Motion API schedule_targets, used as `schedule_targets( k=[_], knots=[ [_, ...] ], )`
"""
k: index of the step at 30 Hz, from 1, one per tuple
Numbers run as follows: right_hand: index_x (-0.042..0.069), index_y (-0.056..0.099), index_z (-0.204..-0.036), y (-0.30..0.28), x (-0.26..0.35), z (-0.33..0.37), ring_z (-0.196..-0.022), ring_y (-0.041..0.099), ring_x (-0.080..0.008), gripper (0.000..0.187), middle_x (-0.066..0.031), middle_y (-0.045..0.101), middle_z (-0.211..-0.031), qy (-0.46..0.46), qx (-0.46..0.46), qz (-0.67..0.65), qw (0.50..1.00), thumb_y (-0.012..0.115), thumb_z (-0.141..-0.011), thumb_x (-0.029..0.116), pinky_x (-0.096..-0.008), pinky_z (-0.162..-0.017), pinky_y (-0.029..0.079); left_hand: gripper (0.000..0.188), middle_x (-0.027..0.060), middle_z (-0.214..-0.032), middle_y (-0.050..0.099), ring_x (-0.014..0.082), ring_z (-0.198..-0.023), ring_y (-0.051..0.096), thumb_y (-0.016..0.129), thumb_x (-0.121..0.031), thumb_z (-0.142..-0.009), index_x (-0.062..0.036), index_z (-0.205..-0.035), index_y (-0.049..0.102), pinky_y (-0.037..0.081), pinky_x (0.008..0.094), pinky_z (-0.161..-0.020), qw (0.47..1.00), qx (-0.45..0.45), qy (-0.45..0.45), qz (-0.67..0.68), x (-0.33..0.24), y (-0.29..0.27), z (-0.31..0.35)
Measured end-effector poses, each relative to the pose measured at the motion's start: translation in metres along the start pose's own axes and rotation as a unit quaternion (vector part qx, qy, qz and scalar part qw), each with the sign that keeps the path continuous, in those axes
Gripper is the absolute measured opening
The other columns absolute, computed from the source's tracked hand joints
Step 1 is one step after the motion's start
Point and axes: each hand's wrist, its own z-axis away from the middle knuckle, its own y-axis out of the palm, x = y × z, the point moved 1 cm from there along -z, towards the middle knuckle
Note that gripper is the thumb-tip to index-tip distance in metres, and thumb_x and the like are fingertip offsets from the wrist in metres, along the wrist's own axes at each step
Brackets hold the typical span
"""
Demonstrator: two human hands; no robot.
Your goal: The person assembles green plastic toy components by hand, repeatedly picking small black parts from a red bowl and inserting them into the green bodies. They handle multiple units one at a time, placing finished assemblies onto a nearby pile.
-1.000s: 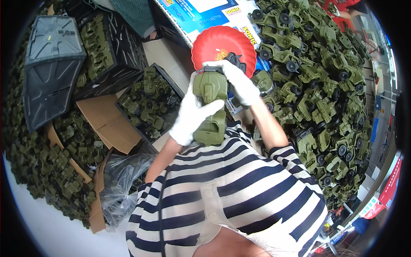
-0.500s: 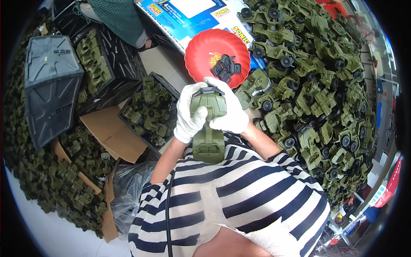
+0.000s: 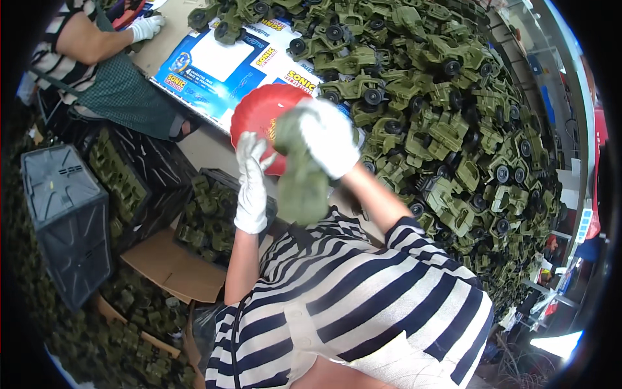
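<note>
My right hand (image 3: 329,137), in a white glove, grips the upper end of an olive-green toy jeep body (image 3: 302,191); both are smeared by motion. The jeep hangs over my chest and the near rim of a red scalloped bowl (image 3: 248,110). My left hand (image 3: 251,185), also gloved in white, is off the jeep, just left of it, fingers raised and somewhat apart with nothing in them. Most of the bowl's inside is hidden behind the jeep and my right hand, so its contents cannot be made out.
A large heap of olive toy jeeps (image 3: 466,136) with black wheels covers the right side. Printed blue-and-white card (image 3: 217,61) lies beyond the bowl. Crates (image 3: 65,188) and a cardboard flap (image 3: 172,266) stand left, among more green parts. Another person's gloved hand (image 3: 148,28) shows far left.
My left hand has let go of the jeep and moved left. My right hand keeps the jeep, now tilted. The view has shifted, bringing a co-worker's arm into sight.
</note>
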Motion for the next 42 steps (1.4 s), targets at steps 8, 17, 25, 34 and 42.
schedule_targets(
  k=[8,17,25,34,42],
  knots=[
    [0.008,0.065,-0.115,-0.124,-0.091,-0.172,-0.116,0.055,-0.0362,0.045,-0.0166,0.063,-0.123,-0.151,-0.154,0.454,0.864,0.065,-0.085,0.042,-0.0462,-0.099,0.044,0.032,-0.0027,-0.095,0.057,0.0072,-0.089,0.057,0.058,-0.030,-0.099,-0.0110,-0.125,0.053,0.050,0.0286,-0.083,0.961,-0.184,-0.205,-0.003,0.059,-0.054,-0.008],
    [0.007,0.056,-0.130,0.189,-0.160,-0.233,-0.116,0.059,-0.0364,0.080,-0.0199,0.063,-0.121,0.090,0.143,0.121,0.978,0.073,-0.068,0.055,-0.0420,-0.100,0.045,0.050,0.0059,-0.114,0.061,0.0115,-0.092,0.058,0.063,-0.030,-0.096,-0.0057,-0.137,0.047,0.050,0.0277,-0.081,0.947,-0.117,-0.235,-0.184,0.109,-0.051,0.012],
    [0.014,0.051,-0.134,0.289,-0.135,-0.259,-0.112,0.060,-0.0360,0.091,-0.0206,0.059,-0.125,0.354,-0.015,0.109,0.929,0.077,-0.061,0.062,-0.0441,-0.092,0.049,0.049,0.0102,-0.117,0.062,0.0121,-0.102,0.059,0.063,-0.020,-0.096,0.0031,-0.136,0.047,0.049,0.0255,-0.087,0.920,-0.201,-0.322,-0.097,0.078,-0.063,0.035],
    [0.014,0.049,-0.135,0.154,-0.089,-0.133,-0.106,0.064,-0.0265,0.052,-0.0101,0.060,-0.130,0.360,0.179,-0.720,0.566,0.054,-0.093,0.044,-0.0464,-0.083,0.056,0.055,0.0054,-0.127,0.056,0.0121,-0.108,0.055,0.065,-0.027,-0.094,-0.0044,-0.140,0.044,0.050,0.0297,-0.087,0.932,-0.216,-0.292,0.017,0.080,-0.090,0.022],
    [0.001,0.058,-0.126,0.023,-0.094,0.024,-0.103,0.065,-0.0163,0.040,-0.0096,0.068,-0.110,0.469,0.409,-0.481,0.618,0.059,-0.094,0.026,-0.0364,-0.087,0.055,0.110,0.0238,-0.133,0.050,0.0418,-0.132,0.042,0.087,-0.040,-0.063,0.0030,-0.146,0.030,0.033,0.0476,-0.111,0.811,0.071,0.215,-0.540,-0.092,-0.045,-0.012]
  ],
)
